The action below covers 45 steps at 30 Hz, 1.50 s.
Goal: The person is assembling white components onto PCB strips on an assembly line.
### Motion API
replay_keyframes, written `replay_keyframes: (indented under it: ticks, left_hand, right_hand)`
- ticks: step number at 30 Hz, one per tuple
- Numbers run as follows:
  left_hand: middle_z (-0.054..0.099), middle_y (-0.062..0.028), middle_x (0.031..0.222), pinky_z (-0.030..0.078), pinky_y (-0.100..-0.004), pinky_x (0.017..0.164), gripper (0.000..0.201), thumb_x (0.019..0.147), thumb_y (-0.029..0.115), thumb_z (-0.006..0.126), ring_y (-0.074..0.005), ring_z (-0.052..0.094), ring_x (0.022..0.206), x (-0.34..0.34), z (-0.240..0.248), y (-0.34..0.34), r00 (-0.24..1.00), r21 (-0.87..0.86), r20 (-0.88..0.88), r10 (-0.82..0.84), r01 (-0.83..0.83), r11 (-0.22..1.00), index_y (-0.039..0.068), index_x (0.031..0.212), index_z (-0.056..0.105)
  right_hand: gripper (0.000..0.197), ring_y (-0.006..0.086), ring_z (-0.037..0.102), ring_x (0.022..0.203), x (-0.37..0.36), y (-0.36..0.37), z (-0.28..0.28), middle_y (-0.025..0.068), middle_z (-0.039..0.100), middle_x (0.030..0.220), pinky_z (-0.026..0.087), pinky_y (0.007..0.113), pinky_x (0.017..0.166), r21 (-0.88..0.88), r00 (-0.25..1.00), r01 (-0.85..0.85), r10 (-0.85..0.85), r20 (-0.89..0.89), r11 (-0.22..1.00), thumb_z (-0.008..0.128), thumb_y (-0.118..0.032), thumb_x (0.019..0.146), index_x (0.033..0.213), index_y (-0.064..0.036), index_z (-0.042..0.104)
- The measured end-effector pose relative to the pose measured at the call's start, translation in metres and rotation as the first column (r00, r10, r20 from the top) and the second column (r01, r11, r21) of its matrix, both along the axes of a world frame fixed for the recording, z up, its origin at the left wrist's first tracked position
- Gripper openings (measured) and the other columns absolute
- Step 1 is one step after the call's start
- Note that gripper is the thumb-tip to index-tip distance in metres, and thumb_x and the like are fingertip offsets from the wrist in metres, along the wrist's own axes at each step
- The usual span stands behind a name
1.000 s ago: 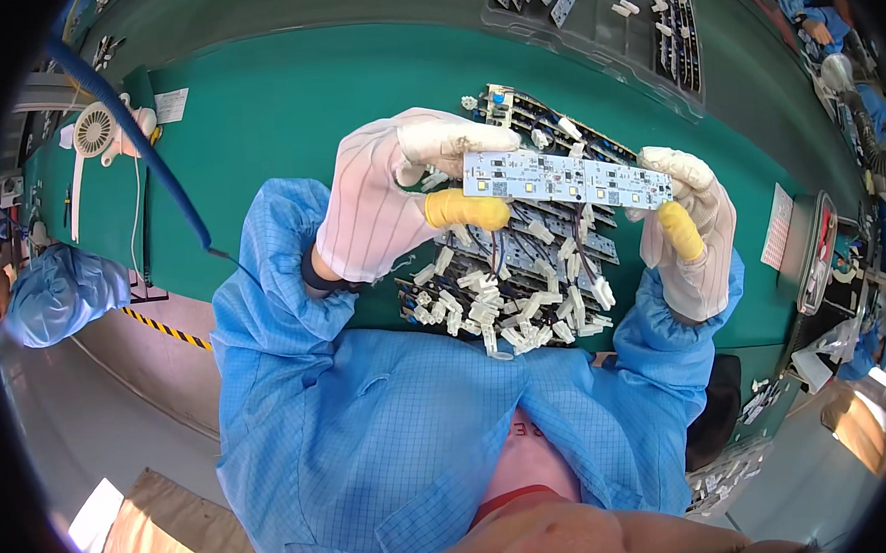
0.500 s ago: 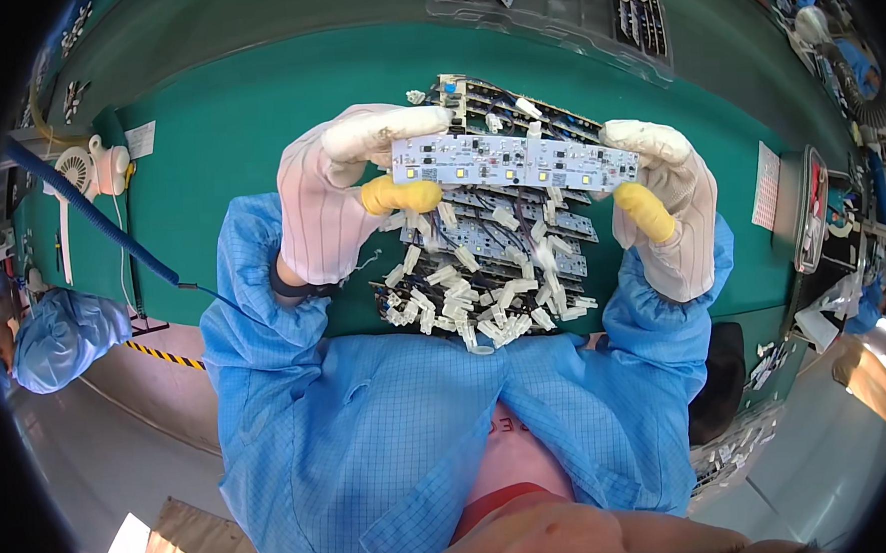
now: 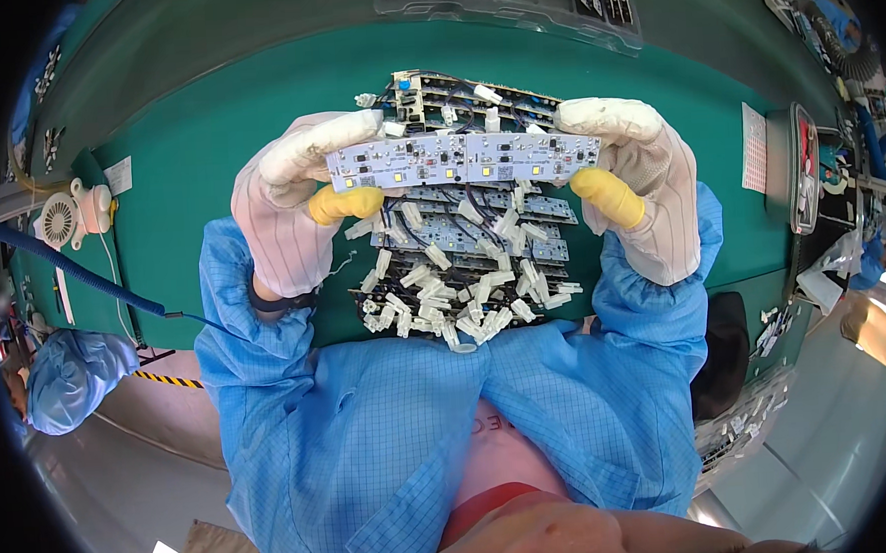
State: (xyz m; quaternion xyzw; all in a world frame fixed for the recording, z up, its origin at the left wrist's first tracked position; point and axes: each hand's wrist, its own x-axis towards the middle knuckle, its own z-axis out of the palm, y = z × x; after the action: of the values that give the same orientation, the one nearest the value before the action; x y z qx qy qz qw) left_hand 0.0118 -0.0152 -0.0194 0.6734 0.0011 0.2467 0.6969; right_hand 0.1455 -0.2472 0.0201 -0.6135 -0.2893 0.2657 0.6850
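I see my left hand [image 3: 284, 210] and right hand [image 3: 634, 186] each pinching an end of the white circuit strip [image 3: 462, 160]. Both grips are closed on it. It sits above the pile of boards [image 3: 462, 265] on the green surface [image 3: 195, 139].

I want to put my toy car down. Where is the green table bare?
Bare green mat lies left of the left hand, toward the small white fan, and between the strip pile and clear tray. Under both hands it is crowded.
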Motion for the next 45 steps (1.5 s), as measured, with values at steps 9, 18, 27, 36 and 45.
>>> replay_keyframes:
  ticks: [9,18,27,36,45]
  left_hand:
    - [0.063,-0.0126,0.106,0.053,-0.0263,0.07,0.046,0.077,0.013,0.075,-0.0193,0.065,0.086,-0.001,0.001,0.001,0.999,-0.004,0.032,-0.017,0.017,1.0,-0.002,0.118,0.061]
    - [0.064,-0.0116,0.106,0.053,-0.026,0.074,0.049,0.077,0.019,0.074,-0.0177,0.065,0.089,-0.003,0.004,0.0,1.0,-0.025,0.008,0.003,-0.003,1.0,-0.003,0.118,0.06]
    - [0.064,-0.0116,0.104,0.053,-0.0245,0.073,0.04,0.081,0.011,0.072,-0.016,0.065,0.087,-0.001,0.007,-0.004,0.996,-0.049,-0.079,0.04,-0.044,0.998,-0.004,0.116,0.06]
    - [0.065,-0.0138,0.102,0.054,-0.0259,0.073,0.032,0.084,0.008,0.069,-0.0171,0.065,0.084,-0.002,0.005,-0.001,0.999,-0.014,-0.046,0.016,-0.017,1.0,-0.004,0.112,0.062]
    - [0.065,-0.0139,0.104,0.053,-0.0272,0.08,0.036,0.082,0.011,0.072,-0.0177,0.064,0.09,-0.004,0.005,0.0,0.994,-0.009,-0.104,0.034,-0.035,0.999,-0.004,0.113,0.062]
  right_hand:
    - [0.044,0.0067,0.054,0.065,0.0,-0.001,-0.002,0.0119,0.064,0.109,0.039,0.019,0.052,0.071,0.999,-0.033,0.033,-0.008,0.997,0.075,-0.007,0.078,0.117,0.0025,0.057]
    - [0.053,0.008,0.056,0.063,0.001,0.0,-0.006,0.0147,0.059,0.11,0.04,0.018,0.05,0.133,0.995,-0.085,0.078,0.054,0.987,0.078,-0.011,0.075,0.119,0.0047,0.053]
    - [0.058,0.0105,0.06,0.066,-0.005,0.004,0.003,0.0148,0.063,0.102,0.043,0.019,0.052,0.061,0.999,-0.009,0.011,-0.046,0.998,0.08,-0.017,0.074,0.119,0.0067,0.053]
    - [0.053,0.0072,0.058,0.061,0.003,-0.004,-0.001,0.0173,0.064,0.108,0.044,0.017,0.051,-0.037,0.994,-0.078,0.08,0.074,0.996,0.079,-0.015,0.075,0.115,0.0063,0.054]
    - [0.051,0.0064,0.055,0.059,0.005,-0.005,0.0,0.0141,0.064,0.106,0.042,0.018,0.052,-0.055,0.981,-0.093,0.101,0.166,0.994,0.079,-0.011,0.073,0.116,0.0045,0.056]
